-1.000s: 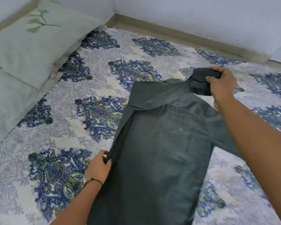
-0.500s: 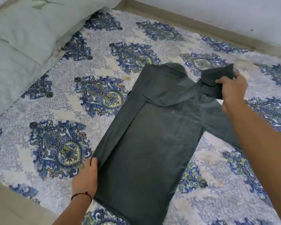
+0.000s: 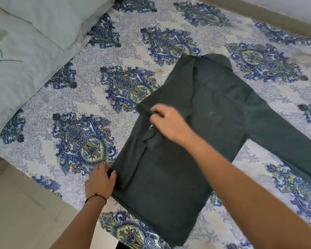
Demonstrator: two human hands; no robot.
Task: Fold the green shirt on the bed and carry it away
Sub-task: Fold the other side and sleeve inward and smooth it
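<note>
The wide bed with a white cotton sheet printed in blue and yellow swirls point(image 3: 79, 105) fills most of the view. Two soft pale green pillows point(image 3: 34, 33) lie at its top left corner. A strip of plain beige floor point(image 3: 16, 212) shows at the bottom left.

The dark green long-sleeved cloth shirt point(image 3: 196, 150) lies flat in the middle of the bed, with its collar pointing away from the person. Its left side is already folded in over the body. The long green right sleeve point(image 3: 285, 137) lies straight out on the sheet, not yet folded.

The right hand point(image 3: 169, 123) reaches across the shirt. Its fingers are curled and seem to pinch the end of the folded left sleeve point(image 3: 144, 108), though they are blurry. The left hand point(image 3: 101, 178) grips the lower left edge of the fold, with its thumb on top of the cloth. A thin black thread band point(image 3: 95, 196) sits on the left wrist.

So the job looks to be in the middle of the folding part. Next, the left sleeve needs to be laid down flat. Then the right side and its sleeve should be folded in the same way, the shirt folded bottom to top, and lifted off the bed.
</note>
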